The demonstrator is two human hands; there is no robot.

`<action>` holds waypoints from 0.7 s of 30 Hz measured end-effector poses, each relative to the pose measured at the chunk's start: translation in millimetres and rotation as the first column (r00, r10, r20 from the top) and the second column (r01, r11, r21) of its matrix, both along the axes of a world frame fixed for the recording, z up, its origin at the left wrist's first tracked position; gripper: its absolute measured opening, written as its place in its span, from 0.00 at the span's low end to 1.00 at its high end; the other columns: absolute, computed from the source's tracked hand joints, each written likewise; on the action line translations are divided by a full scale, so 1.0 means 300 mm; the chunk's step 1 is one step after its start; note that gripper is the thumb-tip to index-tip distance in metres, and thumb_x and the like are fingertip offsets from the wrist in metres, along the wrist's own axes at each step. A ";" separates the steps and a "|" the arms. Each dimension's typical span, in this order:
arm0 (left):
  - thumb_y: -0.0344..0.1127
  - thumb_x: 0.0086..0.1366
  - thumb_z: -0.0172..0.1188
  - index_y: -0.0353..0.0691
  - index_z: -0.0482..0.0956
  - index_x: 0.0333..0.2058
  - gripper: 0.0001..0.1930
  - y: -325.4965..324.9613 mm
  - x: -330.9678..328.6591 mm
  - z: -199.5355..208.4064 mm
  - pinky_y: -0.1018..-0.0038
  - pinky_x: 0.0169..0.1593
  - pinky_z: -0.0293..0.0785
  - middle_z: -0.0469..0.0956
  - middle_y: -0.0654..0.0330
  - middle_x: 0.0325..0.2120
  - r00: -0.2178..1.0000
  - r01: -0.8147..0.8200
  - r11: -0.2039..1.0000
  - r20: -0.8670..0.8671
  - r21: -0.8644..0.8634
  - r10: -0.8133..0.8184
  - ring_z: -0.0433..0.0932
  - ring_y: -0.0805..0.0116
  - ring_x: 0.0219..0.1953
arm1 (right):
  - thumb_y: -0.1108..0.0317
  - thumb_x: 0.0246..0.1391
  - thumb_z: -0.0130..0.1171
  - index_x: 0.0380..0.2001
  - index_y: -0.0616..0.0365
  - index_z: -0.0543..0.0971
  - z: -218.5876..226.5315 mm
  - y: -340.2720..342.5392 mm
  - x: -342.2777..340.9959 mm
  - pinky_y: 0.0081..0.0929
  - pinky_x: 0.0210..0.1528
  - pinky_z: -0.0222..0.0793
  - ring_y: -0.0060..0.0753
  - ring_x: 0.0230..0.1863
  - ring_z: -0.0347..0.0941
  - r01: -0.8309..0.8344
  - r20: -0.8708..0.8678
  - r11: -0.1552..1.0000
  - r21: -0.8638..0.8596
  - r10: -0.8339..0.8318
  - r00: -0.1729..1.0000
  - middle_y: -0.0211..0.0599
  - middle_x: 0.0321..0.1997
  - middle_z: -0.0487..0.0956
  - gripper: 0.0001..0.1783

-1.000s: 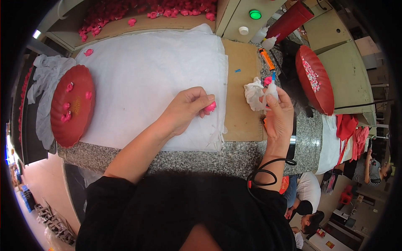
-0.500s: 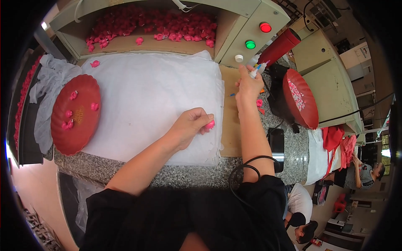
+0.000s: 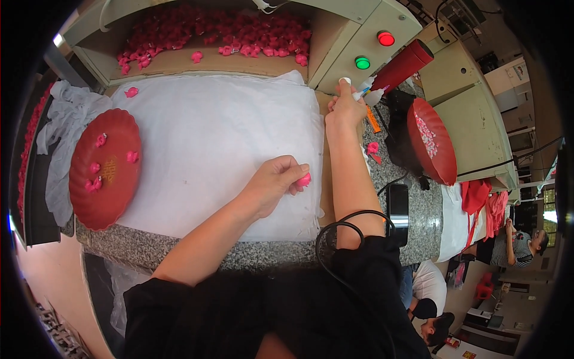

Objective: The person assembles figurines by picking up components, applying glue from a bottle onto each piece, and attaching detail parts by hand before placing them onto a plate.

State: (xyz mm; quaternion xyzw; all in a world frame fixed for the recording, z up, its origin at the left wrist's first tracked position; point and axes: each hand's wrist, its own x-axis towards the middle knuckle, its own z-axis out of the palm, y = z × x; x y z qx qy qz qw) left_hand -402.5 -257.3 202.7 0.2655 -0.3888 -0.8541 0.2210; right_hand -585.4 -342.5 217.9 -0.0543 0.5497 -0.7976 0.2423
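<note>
My left hand [image 3: 274,182] is closed in a pinch on a small pink moulded piece [image 3: 305,179], held over the white cloth [image 3: 203,149]. Its fingers cover much of the piece. Farther back on the right, my right hand [image 3: 347,110] is closed, seemingly on a small white bottle [image 3: 359,94] with a blue tip. One of its fingers reaches up to the white knob [image 3: 345,79] on the cabinet front [image 3: 341,60]. Just right of this hand stands another white bottle [image 3: 375,97] with a purple tip. An orange-handled tool [image 3: 372,119] lies beside the right wrist.
Pink pieces [image 3: 263,48] fill the cabinet's opening. A red scalloped plate [image 3: 119,203] with several pieces stands left; another red dish [image 3: 445,161] holds pink-and-white bits. A red cylinder [image 3: 406,64], phone [image 3: 397,209] and dangling black cable [image 3: 323,239] are right. Two people [image 3: 430,287] are beyond.
My right hand has moved left and back toward the knob, and the blue-tipped bottle has shifted with it. My left hand still pinches the pink piece at nearly the same place.
</note>
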 end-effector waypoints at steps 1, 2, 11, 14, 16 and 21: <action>0.39 0.56 0.54 0.42 0.68 0.19 0.11 0.000 -0.001 -0.002 0.82 0.29 0.61 0.71 0.64 0.20 1.000 0.001 1.000 0.002 -0.002 -0.001 0.65 0.78 0.23 | 0.72 0.41 0.59 0.31 0.60 0.67 0.003 0.000 0.000 0.16 0.10 0.51 0.18 0.12 0.57 0.003 0.001 1.000 0.000 -0.003 1.000 0.31 0.21 0.69 0.14; 0.39 0.56 0.54 0.42 0.68 0.19 0.11 0.000 -0.002 -0.004 0.82 0.29 0.61 0.71 0.64 0.20 1.000 0.004 1.000 0.005 -0.003 -0.004 0.65 0.78 0.23 | 0.72 0.41 0.59 0.30 0.60 0.67 0.006 0.002 -0.001 0.16 0.10 0.51 0.18 0.11 0.57 -0.001 0.026 1.000 0.002 0.001 1.000 0.31 0.21 0.69 0.13; 0.36 0.58 0.52 0.41 0.67 0.19 0.10 0.000 0.008 0.005 0.80 0.29 0.62 0.71 0.63 0.22 1.000 0.002 1.000 0.010 0.031 -0.002 0.66 0.77 0.24 | 0.68 0.41 0.59 0.27 0.62 0.72 0.053 0.282 -0.082 0.19 0.16 0.58 0.21 0.16 0.63 -0.164 -0.444 0.936 0.311 0.296 0.846 0.33 0.24 0.72 0.11; 0.36 0.57 0.52 0.41 0.67 0.19 0.10 -0.006 0.011 0.004 0.80 0.29 0.62 0.71 0.63 0.22 1.000 -0.006 1.000 0.002 0.026 0.006 0.66 0.77 0.24 | 0.65 0.40 0.60 0.27 0.61 0.75 0.064 0.442 -0.049 0.26 0.23 0.64 0.32 0.22 0.69 0.041 -0.650 0.726 0.686 0.588 0.481 0.38 0.26 0.74 0.12; 0.36 0.57 0.53 0.42 0.67 0.19 0.10 -0.007 0.004 0.000 0.80 0.29 0.62 0.71 0.63 0.22 1.000 -0.001 0.999 -0.002 0.035 0.001 0.66 0.77 0.24 | 0.63 0.39 0.60 0.26 0.61 0.76 0.053 0.505 -0.035 0.29 0.27 0.66 0.38 0.26 0.71 0.245 -0.619 0.569 0.785 0.732 0.285 0.40 0.28 0.74 0.13; 0.36 0.57 0.53 0.42 0.67 0.19 0.10 -0.005 -0.011 0.008 0.81 0.29 0.62 0.71 0.62 0.22 1.000 0.002 0.999 0.012 0.033 -0.002 0.66 0.77 0.24 | 0.63 0.41 0.58 0.29 0.60 0.75 0.003 0.572 -0.050 0.29 0.28 0.66 0.38 0.27 0.72 0.149 -0.799 0.785 0.602 0.590 0.118 0.40 0.29 0.75 0.12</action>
